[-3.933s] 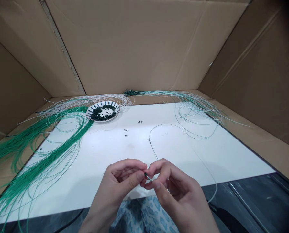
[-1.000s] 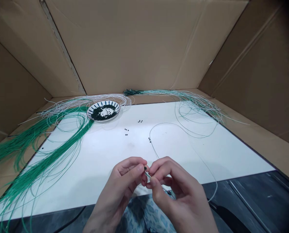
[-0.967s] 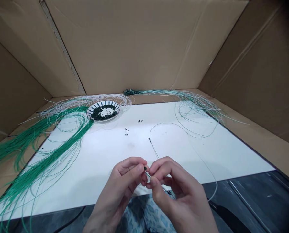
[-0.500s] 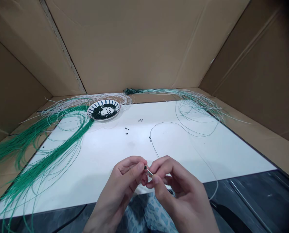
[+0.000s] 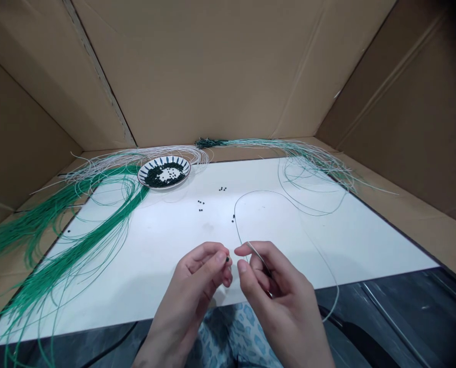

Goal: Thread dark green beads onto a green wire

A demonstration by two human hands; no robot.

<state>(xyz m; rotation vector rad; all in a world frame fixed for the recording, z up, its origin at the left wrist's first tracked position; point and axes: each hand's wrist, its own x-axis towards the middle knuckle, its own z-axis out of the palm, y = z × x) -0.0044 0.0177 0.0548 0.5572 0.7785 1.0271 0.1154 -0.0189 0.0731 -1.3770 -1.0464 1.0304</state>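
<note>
The small round black bead (image 5: pixel 228 259) in the left hand (image 5: pixel 197 278) is partly covered by the thumb; its hole is too small to be discerned. The thin pale cord (image 5: pixel 255 251) is partly concealed by the fingers of the right hand (image 5: pixel 276 281). The upper bundle of thin bright green strands (image 5: pixel 32 227) is blurred and cut off by the left edge. Both forearms are cropped by the bottom edge.
</note>
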